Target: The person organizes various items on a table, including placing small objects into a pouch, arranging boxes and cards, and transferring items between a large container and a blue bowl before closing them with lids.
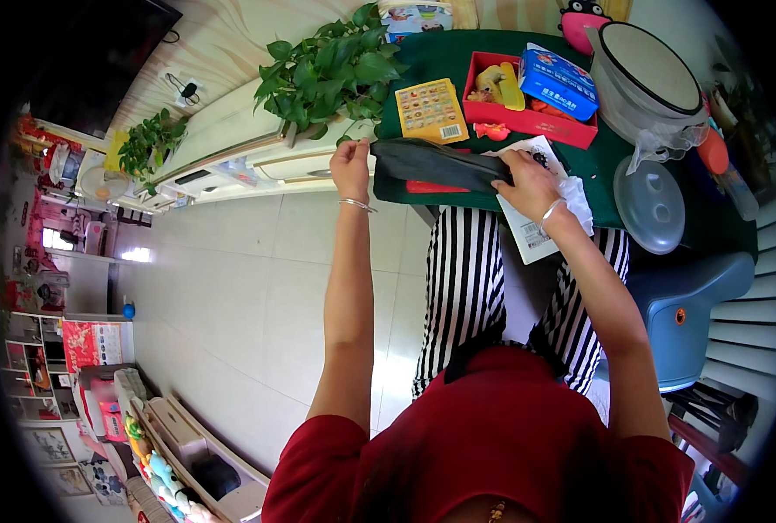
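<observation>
A dark, flat, folded piece of soft material, perhaps a bag or cloth (437,162), is stretched between my hands above the front edge of the green-covered table (420,59). My left hand (350,165) pinches its left end with closed fingers. At its right end, my right hand (528,183) grips it between thumb and fingers. Beneath the dark piece lies a flat red item (435,187), mostly hidden. Under my right hand, a white booklet or sheet (528,235) juts over the table edge, beside crumpled white tissue or plastic (577,202).
Behind my hands are a yellow sticker sheet (431,111), a red box (567,133) holding a blue packet (559,82), and a small red wrapped item (492,131). To the right stand a clear lidded container (649,78), a plastic lid (649,204) and a blue chair (682,320). A leafy plant (335,72) is at left.
</observation>
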